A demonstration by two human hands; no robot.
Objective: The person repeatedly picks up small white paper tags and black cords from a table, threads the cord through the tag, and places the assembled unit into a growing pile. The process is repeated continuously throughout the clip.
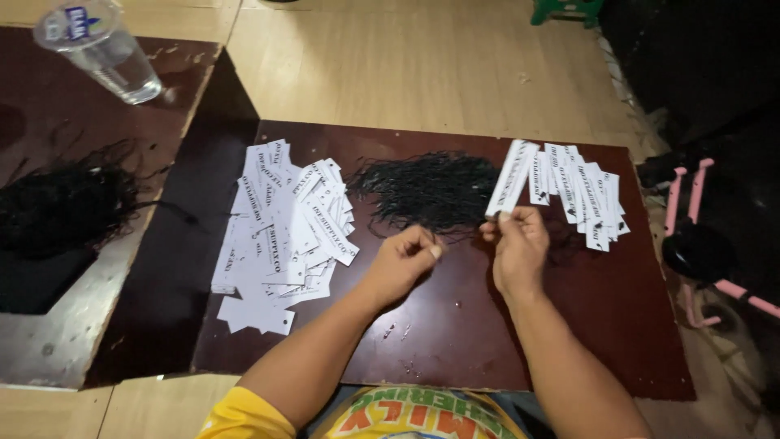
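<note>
My right hand (518,244) pinches the lower end of a narrow white paper tag (512,176), holding it upright over a dark brown board (504,341). My left hand (406,256) sits just left of it, fingers closed on a thin black string that is hard to make out. Behind both hands lies a heap of black strings (431,189). A loose pile of white printed tags (284,232) covers the board's left side. A smaller row of tags (585,191) lies at the right, behind my right hand.
A clear plastic cup (101,49) stands on a second dark board (49,106) at the far left, with another tangle of black strings (65,203) on it. A pink-framed object (699,244) sits on the right. Light wooden floor lies beyond.
</note>
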